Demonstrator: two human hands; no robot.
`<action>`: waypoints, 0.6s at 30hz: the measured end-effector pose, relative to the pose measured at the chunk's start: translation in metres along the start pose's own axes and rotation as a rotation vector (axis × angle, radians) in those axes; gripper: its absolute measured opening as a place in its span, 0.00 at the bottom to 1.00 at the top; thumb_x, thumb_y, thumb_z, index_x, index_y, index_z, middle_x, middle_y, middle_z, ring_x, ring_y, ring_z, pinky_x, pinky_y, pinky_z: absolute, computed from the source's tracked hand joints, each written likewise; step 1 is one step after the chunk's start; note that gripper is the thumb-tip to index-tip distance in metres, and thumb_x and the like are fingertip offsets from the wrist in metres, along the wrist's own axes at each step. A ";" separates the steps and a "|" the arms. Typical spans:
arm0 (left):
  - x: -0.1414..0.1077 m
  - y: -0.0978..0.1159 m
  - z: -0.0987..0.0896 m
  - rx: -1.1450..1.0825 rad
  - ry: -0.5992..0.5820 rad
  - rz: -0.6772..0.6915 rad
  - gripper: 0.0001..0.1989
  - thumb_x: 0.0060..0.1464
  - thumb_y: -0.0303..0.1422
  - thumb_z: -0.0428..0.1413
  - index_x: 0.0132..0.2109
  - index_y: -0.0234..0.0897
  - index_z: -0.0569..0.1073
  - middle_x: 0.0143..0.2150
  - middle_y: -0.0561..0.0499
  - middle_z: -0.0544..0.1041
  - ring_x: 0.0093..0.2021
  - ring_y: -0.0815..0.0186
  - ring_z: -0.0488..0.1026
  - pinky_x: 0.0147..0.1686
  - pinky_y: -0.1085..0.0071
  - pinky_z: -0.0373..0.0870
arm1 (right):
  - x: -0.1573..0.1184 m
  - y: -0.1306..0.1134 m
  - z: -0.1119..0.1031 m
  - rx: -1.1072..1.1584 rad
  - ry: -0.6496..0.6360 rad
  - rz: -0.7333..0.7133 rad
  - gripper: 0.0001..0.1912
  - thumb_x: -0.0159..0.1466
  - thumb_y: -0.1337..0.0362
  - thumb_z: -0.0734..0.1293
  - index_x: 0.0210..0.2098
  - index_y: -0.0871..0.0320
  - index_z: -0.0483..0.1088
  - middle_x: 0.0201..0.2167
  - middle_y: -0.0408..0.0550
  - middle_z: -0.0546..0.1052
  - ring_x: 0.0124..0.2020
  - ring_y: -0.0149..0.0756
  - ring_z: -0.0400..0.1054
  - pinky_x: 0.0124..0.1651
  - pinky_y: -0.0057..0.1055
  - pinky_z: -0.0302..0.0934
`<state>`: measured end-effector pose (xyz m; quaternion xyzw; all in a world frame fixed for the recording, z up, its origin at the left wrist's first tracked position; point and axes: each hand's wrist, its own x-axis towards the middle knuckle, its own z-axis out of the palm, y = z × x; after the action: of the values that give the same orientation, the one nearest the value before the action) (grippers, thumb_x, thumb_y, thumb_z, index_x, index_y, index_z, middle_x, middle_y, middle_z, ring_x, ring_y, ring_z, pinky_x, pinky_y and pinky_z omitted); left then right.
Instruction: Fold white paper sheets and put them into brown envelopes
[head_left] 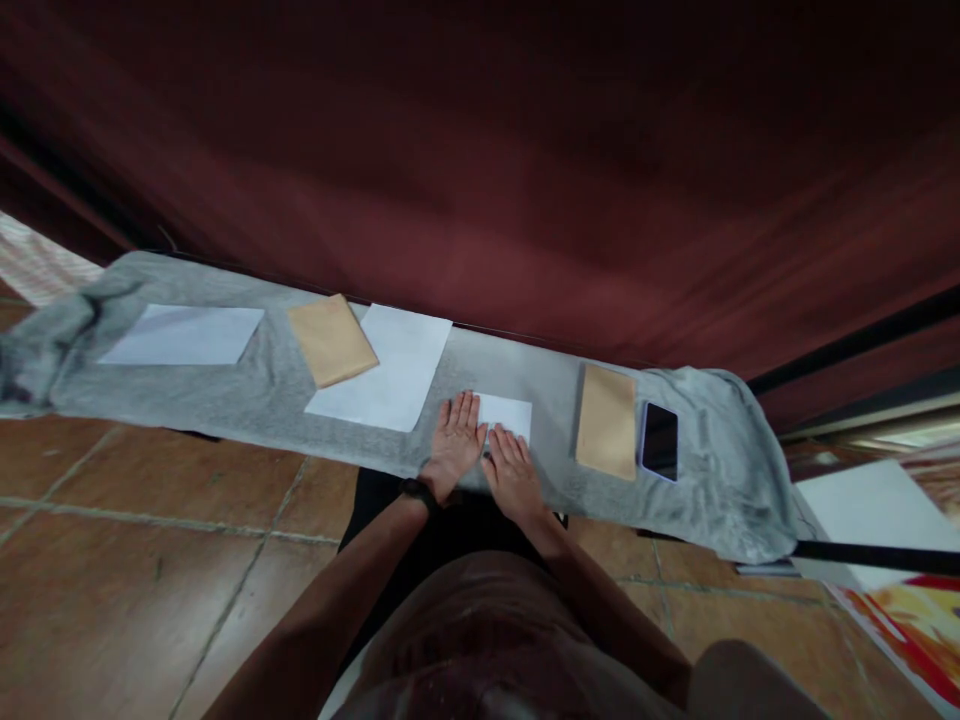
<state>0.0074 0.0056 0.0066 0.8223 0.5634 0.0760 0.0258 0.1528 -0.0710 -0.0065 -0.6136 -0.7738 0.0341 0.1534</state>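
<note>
Near the middle of the grey cloth lies a small white paper (510, 412), partly hidden under my hands. My left hand (456, 440), with a dark band at the wrist, is open with its fingers stretched out at the paper's left edge. My right hand (514, 474) rests on the paper's lower part, fingers extended and lying flat. Left of the hands is a large white sheet (409, 365), its upper left part covered by a tan envelope or booklet (334, 340). Another tan envelope or booklet (606, 422) lies to the right.
A phone (660, 442) with a dark screen lies at the right on the grey cloth (720, 450). Another white sheet (184, 335) is at the far left. A dark red curtain (480, 180) hangs behind. White board (885, 520) and colourful packaging (915, 630) are at the lower right.
</note>
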 end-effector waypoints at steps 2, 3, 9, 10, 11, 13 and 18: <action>0.000 0.001 -0.001 0.006 -0.005 -0.002 0.31 0.69 0.36 0.38 0.73 0.22 0.54 0.75 0.34 0.53 0.76 0.53 0.46 0.74 0.49 0.39 | -0.004 -0.008 0.003 0.000 -0.004 -0.020 0.30 0.75 0.57 0.55 0.72 0.65 0.55 0.72 0.58 0.58 0.73 0.45 0.52 0.74 0.47 0.46; 0.000 0.002 -0.001 0.006 -0.005 -0.002 0.31 0.69 0.36 0.39 0.73 0.23 0.54 0.75 0.35 0.53 0.76 0.53 0.46 0.74 0.49 0.39 | -0.006 -0.009 0.004 -0.005 -0.001 -0.014 0.30 0.75 0.57 0.55 0.72 0.66 0.55 0.72 0.59 0.58 0.73 0.46 0.52 0.73 0.48 0.46; 0.001 0.004 0.000 0.000 -0.021 0.001 0.31 0.69 0.36 0.38 0.73 0.23 0.54 0.75 0.35 0.52 0.76 0.52 0.45 0.74 0.48 0.39 | -0.015 0.006 0.001 -0.038 0.009 0.005 0.33 0.75 0.55 0.55 0.72 0.70 0.52 0.72 0.63 0.57 0.73 0.49 0.51 0.73 0.49 0.48; 0.001 0.004 0.000 -0.004 -0.024 -0.001 0.31 0.69 0.36 0.38 0.73 0.23 0.54 0.75 0.35 0.52 0.76 0.52 0.45 0.74 0.48 0.39 | -0.017 0.009 0.000 -0.043 0.013 0.004 0.33 0.75 0.55 0.55 0.72 0.70 0.52 0.72 0.64 0.57 0.73 0.49 0.51 0.72 0.49 0.48; 0.001 0.003 0.001 -0.009 -0.026 -0.002 0.31 0.69 0.36 0.38 0.73 0.23 0.53 0.75 0.35 0.52 0.76 0.52 0.45 0.74 0.47 0.38 | -0.020 0.012 -0.001 -0.047 0.016 0.001 0.33 0.76 0.55 0.55 0.72 0.70 0.51 0.72 0.64 0.57 0.73 0.49 0.51 0.72 0.49 0.49; 0.001 0.003 0.001 -0.019 -0.028 0.000 0.31 0.69 0.36 0.39 0.73 0.24 0.52 0.75 0.36 0.52 0.77 0.53 0.44 0.74 0.46 0.37 | -0.026 0.017 -0.002 -0.056 0.025 -0.005 0.34 0.76 0.54 0.54 0.73 0.70 0.51 0.72 0.64 0.57 0.73 0.50 0.51 0.72 0.50 0.49; 0.002 0.004 -0.002 -0.006 -0.045 0.065 0.30 0.69 0.34 0.37 0.73 0.24 0.54 0.76 0.38 0.52 0.77 0.55 0.42 0.75 0.49 0.36 | -0.037 0.028 -0.004 -0.083 0.049 0.007 0.33 0.76 0.54 0.54 0.72 0.71 0.52 0.72 0.64 0.57 0.72 0.51 0.53 0.72 0.50 0.49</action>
<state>0.0115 0.0060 0.0094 0.8415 0.5356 0.0601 0.0387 0.1876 -0.1001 -0.0163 -0.6229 -0.7684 -0.0125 0.1464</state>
